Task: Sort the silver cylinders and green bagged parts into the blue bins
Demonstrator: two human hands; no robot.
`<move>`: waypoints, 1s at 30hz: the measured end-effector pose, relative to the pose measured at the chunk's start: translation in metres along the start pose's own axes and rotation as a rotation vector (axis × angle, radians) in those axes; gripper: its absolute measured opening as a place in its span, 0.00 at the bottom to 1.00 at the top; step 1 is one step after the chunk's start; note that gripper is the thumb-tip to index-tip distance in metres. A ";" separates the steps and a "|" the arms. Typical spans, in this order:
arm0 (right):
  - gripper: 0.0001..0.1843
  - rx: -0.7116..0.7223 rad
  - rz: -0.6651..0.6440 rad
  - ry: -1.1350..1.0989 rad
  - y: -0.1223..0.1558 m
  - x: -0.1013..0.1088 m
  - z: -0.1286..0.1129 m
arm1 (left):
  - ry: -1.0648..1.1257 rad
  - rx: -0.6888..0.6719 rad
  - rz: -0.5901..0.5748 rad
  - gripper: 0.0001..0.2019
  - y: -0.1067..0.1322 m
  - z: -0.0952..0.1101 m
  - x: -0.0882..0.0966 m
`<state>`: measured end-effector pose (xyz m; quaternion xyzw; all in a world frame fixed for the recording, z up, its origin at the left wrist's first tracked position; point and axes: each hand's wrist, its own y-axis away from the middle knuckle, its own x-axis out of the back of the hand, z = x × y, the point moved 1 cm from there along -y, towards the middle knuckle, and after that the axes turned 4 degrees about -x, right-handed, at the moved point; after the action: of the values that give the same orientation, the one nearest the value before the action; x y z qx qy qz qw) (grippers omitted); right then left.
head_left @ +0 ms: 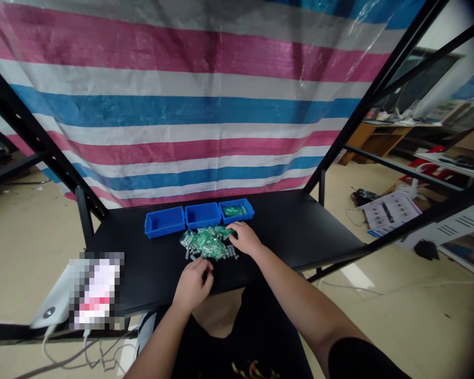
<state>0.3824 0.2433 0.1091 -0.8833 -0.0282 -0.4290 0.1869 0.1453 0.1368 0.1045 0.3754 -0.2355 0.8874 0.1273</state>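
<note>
A pile of small green and grey parts [207, 243] lies on the black table [292, 231] in front of three blue bins. My right hand [245, 238] rests on the pile's right edge with its fingers curled over some parts. My left hand [193, 283] sits on the table just below the pile, fingers pinched together; what they hold is too small to see. The right bin [237, 210] holds some green parts. The middle bin [203, 215] and the left bin [165, 221] look empty.
A striped pink, white and blue tarp [181, 105] hangs behind the table. Black frame bars [43, 142] slant at both sides. A white device with cables [49, 310] sits at the table's left front corner. Papers and boxes [391, 210] lie on the floor at right.
</note>
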 end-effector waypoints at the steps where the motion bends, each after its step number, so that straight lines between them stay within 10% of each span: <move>1: 0.13 -0.014 0.034 -0.072 -0.001 0.000 0.000 | 0.001 0.001 0.001 0.07 0.000 0.000 0.000; 9: 0.28 -0.446 0.319 -0.902 -0.048 0.011 0.010 | -0.001 0.003 -0.001 0.06 0.001 -0.001 0.000; 14: 0.26 -0.478 0.438 -0.494 -0.048 0.011 0.024 | 0.004 0.005 0.009 0.07 0.001 0.000 0.000; 20: 0.06 -0.187 0.153 -0.019 -0.023 -0.004 0.014 | 0.010 -0.001 0.005 0.07 0.000 0.000 0.001; 30: 0.27 -0.383 -0.119 0.151 -0.021 -0.010 0.009 | 0.001 -0.004 0.006 0.06 0.001 -0.001 0.000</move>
<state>0.3780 0.2673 0.1029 -0.8649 0.0160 -0.5016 -0.0081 0.1449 0.1366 0.1036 0.3739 -0.2384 0.8875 0.1256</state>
